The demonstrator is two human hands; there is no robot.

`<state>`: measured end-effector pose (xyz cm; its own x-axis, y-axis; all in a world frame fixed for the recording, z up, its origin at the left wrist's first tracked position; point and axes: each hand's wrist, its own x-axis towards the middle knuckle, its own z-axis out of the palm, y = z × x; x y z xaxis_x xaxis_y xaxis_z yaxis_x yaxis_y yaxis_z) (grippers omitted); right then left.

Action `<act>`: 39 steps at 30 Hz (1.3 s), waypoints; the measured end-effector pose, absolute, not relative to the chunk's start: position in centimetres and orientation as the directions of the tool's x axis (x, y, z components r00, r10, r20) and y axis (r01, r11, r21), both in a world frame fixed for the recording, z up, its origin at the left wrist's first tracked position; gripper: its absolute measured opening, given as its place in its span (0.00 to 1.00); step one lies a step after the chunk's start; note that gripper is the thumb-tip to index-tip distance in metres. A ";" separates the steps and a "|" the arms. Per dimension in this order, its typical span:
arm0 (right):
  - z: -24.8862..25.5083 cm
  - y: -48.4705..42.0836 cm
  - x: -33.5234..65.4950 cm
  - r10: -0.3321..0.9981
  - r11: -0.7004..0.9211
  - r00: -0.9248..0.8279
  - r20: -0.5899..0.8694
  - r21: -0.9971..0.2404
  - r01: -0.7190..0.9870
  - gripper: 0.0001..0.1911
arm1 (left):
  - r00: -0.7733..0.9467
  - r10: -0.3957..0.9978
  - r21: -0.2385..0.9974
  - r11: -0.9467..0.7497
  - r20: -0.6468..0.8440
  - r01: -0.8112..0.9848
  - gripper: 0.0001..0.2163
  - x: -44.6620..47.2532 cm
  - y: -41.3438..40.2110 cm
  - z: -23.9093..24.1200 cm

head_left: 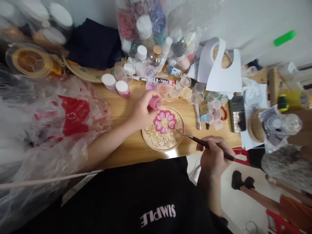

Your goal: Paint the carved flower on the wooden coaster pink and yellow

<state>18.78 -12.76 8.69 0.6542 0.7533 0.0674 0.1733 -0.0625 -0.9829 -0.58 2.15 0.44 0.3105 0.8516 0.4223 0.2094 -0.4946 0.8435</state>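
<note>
Near the table's front edge lies a round wooden plaque point(146, 140) with a pink flower point(165, 121) and gold wire scrolls on it. My left hand point(143, 110) is closed around a small pink cup point(155, 103), held tilted just above the plaque's upper left rim. What is inside the cup is hard to make out. In my right hand point(215, 152) is a thin, dark-handled spatula point(202, 141), gripped like a pen. Its narrow metal tip reaches over the plaque's right side, beside the flower; whether it touches the surface I cannot tell.
Small plastic cups point(186, 93) cluster behind the plaque, with a B-7000 glue tube point(162, 81) and bottles point(141, 60) further back. Two white-lidded jars point(122, 88) stand left. Plastic bags point(73, 113) cover the left side. A phone point(238, 113) lies right; another person's legs point(260, 198) show beyond.
</note>
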 end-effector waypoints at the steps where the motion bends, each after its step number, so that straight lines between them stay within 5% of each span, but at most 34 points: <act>1: 8.7 -12.5 18.8 0.731 -0.055 0.680 0.050 -0.990 0.133 0.08 | 0.308 0.853 0.845 -0.493 0.421 0.208 0.17 -0.6 2.1 0.5; 13: 8.0 -7.5 17.7 0.762 0.000 0.636 -0.124 -0.982 -0.191 0.09 | 0.305 0.875 0.880 -0.440 0.375 0.180 0.15 -0.6 1.9 1.0; 22: 8.5 -5.4 15.5 0.875 0.035 0.457 0.160 -0.962 0.270 0.14 | 0.348 0.876 0.894 -0.411 0.333 0.180 0.16 -0.7 1.9 1.3; 27: 8.5 -4.5 15.8 0.885 0.071 0.411 0.219 -0.936 0.346 0.21 | 0.374 0.857 0.899 -0.422 0.353 0.117 0.14 -0.7 1.9 1.3; 33: 7.4 -3.8 17.2 0.893 0.021 0.440 0.091 -0.987 0.161 0.28 | 0.392 0.844 0.882 -0.448 0.365 0.145 0.14 -0.9 1.3 1.5; 39: 6.3 -3.0 17.4 0.885 -0.102 0.414 -0.212 -0.957 -0.272 0.25 | 0.370 0.799 0.756 -0.585 0.474 0.294 0.15 -0.8 0.2 3.8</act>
